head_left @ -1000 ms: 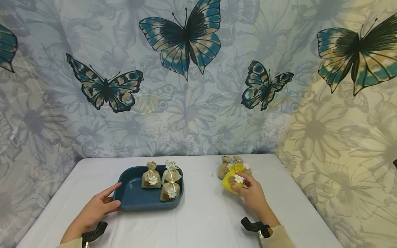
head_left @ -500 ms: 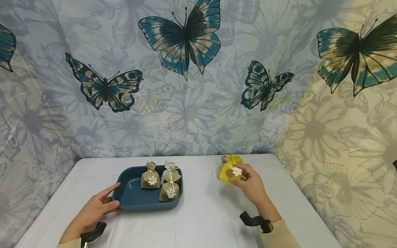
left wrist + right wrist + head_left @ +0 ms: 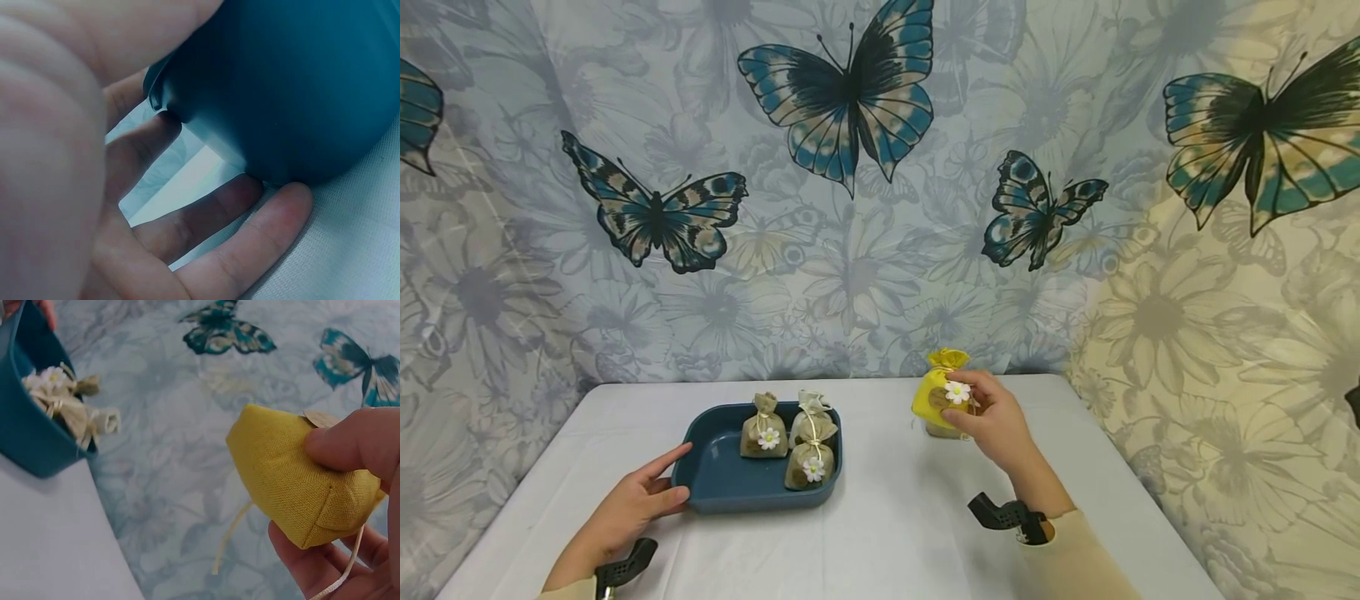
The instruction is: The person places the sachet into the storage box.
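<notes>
My right hand (image 3: 1000,425) pinches a small yellow drawstring pouch (image 3: 928,402) between thumb and fingers, above the table's far right part. A white daisy and a round brown tag decorate its front. In the right wrist view the pouch's yellow cloth (image 3: 275,469) fills the grip, and a pale cord dangles. My left hand (image 3: 632,504) touches the left end of a blue tray (image 3: 715,502) with spread, fairly straight fingers. The left wrist view has those fingertips (image 3: 294,203) against the tray's outer wall. Within the tray, beige pouches (image 3: 764,432) and a whiter one (image 3: 801,417) stand toward the right.
Behind the yellow pouch, part of a beige pouch (image 3: 943,432) shows on the table; the rest is hidden. White cloth (image 3: 880,533) covers the table. A butterfly-print curtain (image 3: 865,317) hangs at its far edge.
My right hand has raised the yellow pouch up and slightly left, so it now covers most of the beige pouches behind it. The left hand and tray have stayed put.
</notes>
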Motion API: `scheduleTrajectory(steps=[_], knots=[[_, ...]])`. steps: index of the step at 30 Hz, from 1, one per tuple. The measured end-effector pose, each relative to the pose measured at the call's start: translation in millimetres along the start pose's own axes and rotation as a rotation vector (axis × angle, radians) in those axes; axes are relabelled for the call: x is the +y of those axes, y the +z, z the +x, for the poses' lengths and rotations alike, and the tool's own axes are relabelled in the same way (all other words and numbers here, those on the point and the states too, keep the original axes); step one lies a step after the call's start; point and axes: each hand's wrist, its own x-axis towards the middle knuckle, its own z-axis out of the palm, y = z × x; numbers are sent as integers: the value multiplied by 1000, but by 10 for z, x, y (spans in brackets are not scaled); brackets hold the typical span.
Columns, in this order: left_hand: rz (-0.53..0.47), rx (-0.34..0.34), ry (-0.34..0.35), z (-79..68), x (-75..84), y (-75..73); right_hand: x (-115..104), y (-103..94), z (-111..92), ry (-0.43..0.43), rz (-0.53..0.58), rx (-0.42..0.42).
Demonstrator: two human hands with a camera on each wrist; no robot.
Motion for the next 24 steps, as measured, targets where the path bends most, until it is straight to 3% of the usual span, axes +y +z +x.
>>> scheduleTrajectory(steps=[13,24], knots=[[6,-7,8,-4,33,8,-236,461,88,-55,152,-111],[5,-5,-6,-3,30,3,-451,853,242,-110,91,-183]])
